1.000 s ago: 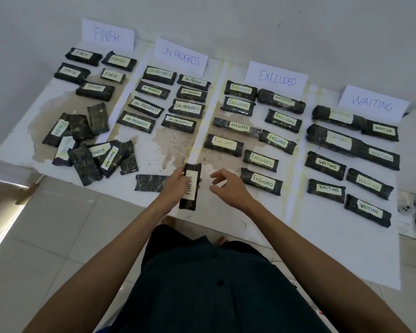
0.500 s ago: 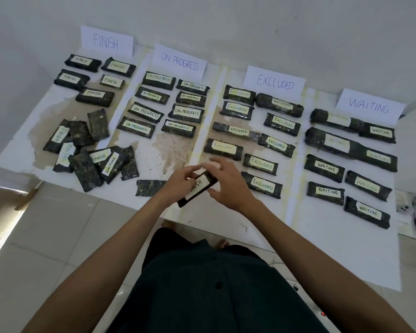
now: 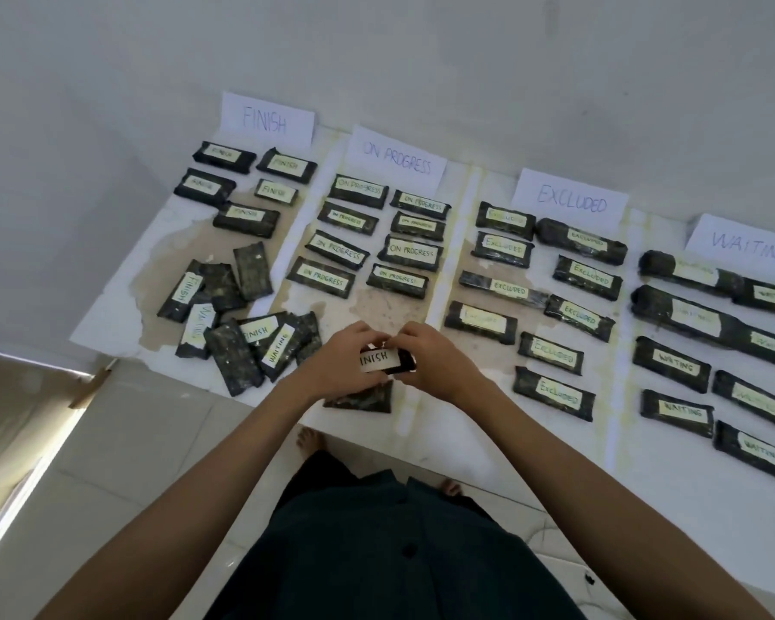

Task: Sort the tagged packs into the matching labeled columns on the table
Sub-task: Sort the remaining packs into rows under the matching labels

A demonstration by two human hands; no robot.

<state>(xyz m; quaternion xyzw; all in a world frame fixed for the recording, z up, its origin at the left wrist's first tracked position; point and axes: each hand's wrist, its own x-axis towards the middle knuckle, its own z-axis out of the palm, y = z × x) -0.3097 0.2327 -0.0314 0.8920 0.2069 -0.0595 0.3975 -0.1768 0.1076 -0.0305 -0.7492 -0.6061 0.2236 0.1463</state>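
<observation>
The left hand (image 3: pixel 334 366) and the right hand (image 3: pixel 437 358) meet at the near edge of the table (image 3: pixel 690 507), fingers of both curled round one dark pack (image 3: pixel 383 361), one hand at each end; its white tag faces up and reads FINISH, the first letter hidden by the left fingers. The pack is held lengthwise just over the foot of the ON PROGRESS column, well apart from the column it belongs to; so this one seems read but not yet placed. Just below the hands a face-down pack (image 3: pixel 363 398) lies at the table edge, its tag hidden. To the left sits the unsorted pile (image 3: pixel 238 324), a loose overlapping heap; four tags show there, two FINISH and two WAITING, and the other packs lie tag-down. Beyond it the FINISH sign (image 3: pixel 267 120) heads five placed packs; the ON PROGRESS sign (image 3: pixel 397 161) heads eight in two tidy rows; the EXCLUDED sign (image 3: pixel 571 201) and the WAITING sign (image 3: pixel 750 248) each head a well-filled column on the right. By my judgement most of the sorting is done; what is left is the held pack, the one under the hands and the heap, several of which need turning over before they can be read.
</observation>
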